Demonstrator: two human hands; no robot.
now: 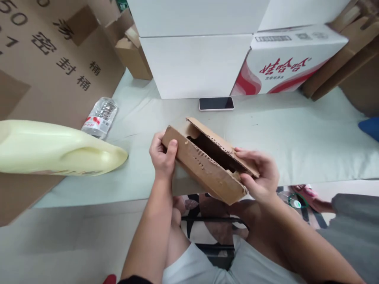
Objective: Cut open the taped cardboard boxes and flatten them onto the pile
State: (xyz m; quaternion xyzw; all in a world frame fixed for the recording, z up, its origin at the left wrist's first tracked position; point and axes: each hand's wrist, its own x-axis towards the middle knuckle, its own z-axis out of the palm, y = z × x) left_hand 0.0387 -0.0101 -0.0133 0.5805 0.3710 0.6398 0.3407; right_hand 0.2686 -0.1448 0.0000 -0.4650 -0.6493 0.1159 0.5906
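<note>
While both hands hold it just above the near edge of a table (296, 134), a small brown cardboard box (204, 167) hangs tilted between them, its left end higher. The left hand (162, 156) is closed around that end, thumb across the front face and fingers hidden behind. The right hand (260, 177) clasps the lower end, thumb pressing the front corner and fingers curled over the top edge.

The box's long top flap (219, 138) stands lifted, showing a dark inside; whether anything lies in there cannot be told. The front wall is dented and scuffed. Judging by this, opening looks done on the top, while the ends and bottom appear closed.

Beyond the hands a phone (216, 103) lies flat, screen dark, with white cartons (195, 63) stacked behind it. Far left of the left hand a pale plastic jug (56, 148) lies on its side, and a clear bottle (100, 117) lies just past it.
</note>
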